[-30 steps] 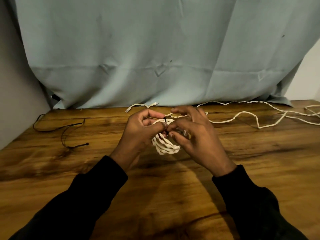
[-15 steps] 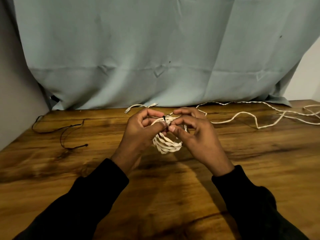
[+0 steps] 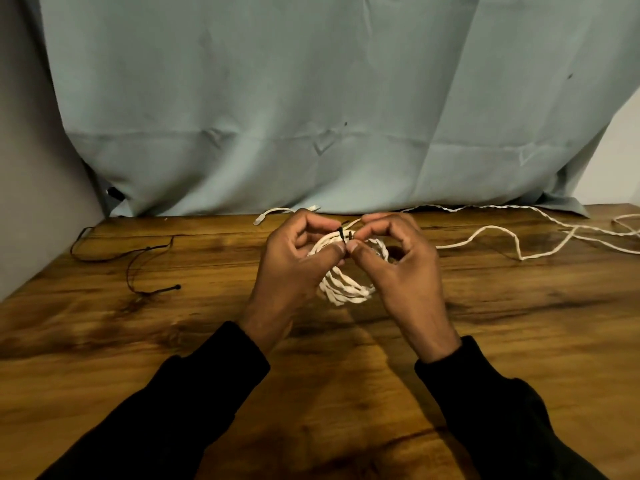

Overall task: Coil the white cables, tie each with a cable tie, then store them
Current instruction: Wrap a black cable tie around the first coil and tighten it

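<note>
Wooden table runs back to a grey-blue curtain. Above its middle both hands hold a coil of white twisted cable, its lower loops hanging between the palms. The left hand and right hand meet at the top of the coil, thumb and forefinger of each curled in and pinching a thin black tie whose short end pokes up between them. The other fingers are bent loosely; whether they also steady the loops I cannot tell. The coil looks light, soft and springy, likely to spill open if released before the tie is cinched, so grip belongs across the bundled strands by the tie. A loose cable trails right; spare ties lie left.
</note>
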